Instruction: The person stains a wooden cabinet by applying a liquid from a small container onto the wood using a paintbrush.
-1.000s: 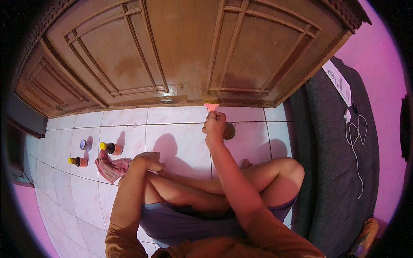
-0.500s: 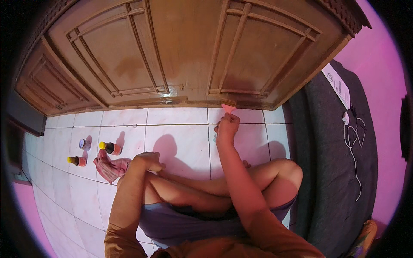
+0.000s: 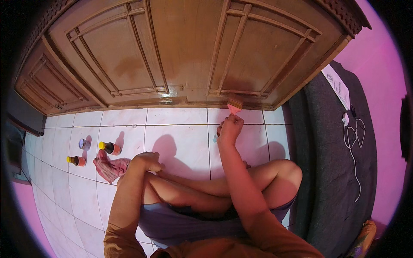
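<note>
My right hand point(image 3: 231, 129) is closed round the handle of a paintbrush point(image 3: 234, 109) with a pink part above the fingers. The brush's bristles meet the lower edge of the brown wooden cabinet point(image 3: 185, 47), under its right carved panel. A bluish handle end shows below the fist. A darker, wet-looking patch covers the wood just above the bristles. My left hand point(image 3: 148, 162) rests over my bent knee, its fingers mostly turned down out of sight. Beside that knee lies a crumpled pink cloth point(image 3: 111, 167) on the tiles.
Two dark bottles with yellow caps, one point(image 3: 109, 148) near the cloth and one point(image 3: 76, 161) farther left, lie or stand beside a small round tin point(image 3: 84, 144). Along the right runs a dark grey cushioned mat point(image 3: 340, 167) carrying a white cable point(image 3: 350, 146) and a printed white box point(image 3: 337, 86).
My right hand has moved slightly right with the paintbrush, and its bristles sit a little farther along the cabinet's lower edge. The left hand stays in place.
</note>
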Demonstrator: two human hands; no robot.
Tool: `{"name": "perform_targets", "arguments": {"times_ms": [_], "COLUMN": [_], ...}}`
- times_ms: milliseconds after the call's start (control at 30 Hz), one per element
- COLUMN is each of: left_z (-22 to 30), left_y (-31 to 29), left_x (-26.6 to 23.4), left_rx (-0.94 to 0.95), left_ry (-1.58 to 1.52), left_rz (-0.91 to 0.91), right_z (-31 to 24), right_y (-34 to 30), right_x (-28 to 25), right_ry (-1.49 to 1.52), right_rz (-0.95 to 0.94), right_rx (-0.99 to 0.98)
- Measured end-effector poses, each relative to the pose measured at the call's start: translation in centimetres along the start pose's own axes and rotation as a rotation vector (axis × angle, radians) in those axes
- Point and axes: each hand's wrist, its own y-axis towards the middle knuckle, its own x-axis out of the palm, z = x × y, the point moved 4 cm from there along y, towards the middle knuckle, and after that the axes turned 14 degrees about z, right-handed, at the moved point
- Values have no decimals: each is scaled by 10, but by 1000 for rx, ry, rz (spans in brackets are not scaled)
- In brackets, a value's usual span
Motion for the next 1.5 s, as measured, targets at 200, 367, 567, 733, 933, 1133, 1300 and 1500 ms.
{"name": "perform_targets", "arguments": {"times_ms": [200, 367, 567, 733, 933, 1133, 1300, 1500], "left_z": [14, 11, 9, 8, -4, 7, -9, 3], "left_y": [-7, -3, -5, 2, -2, 12, 5, 13], "left_x": [-14, -9, -7, -3, 3, 8, 21, 21], "left_rx": [1, 24, 8, 12, -7, 4, -40, -148], "left_ry": [13, -18, 20, 6, 40, 65, 88, 163], "left_rz": [-38, -17, -61, -24, -60, -9, -8, -8], "right_z": [7, 1, -55, -56, 1, -11, -66, -21], "right_y": [16, 23, 70, 113, 53, 129, 89, 90], "right_x": [18, 7, -27, -39, 8, -22, -42, -17], "right_ry": [-110, -314, -224, -124, -187, -303, -224, -249], "right_rz": [-66, -250, -150, -120, -255, -176, 136, -59], "right_rx": [-43, -45, -101, -60, -47, -257, -82, -418]}}
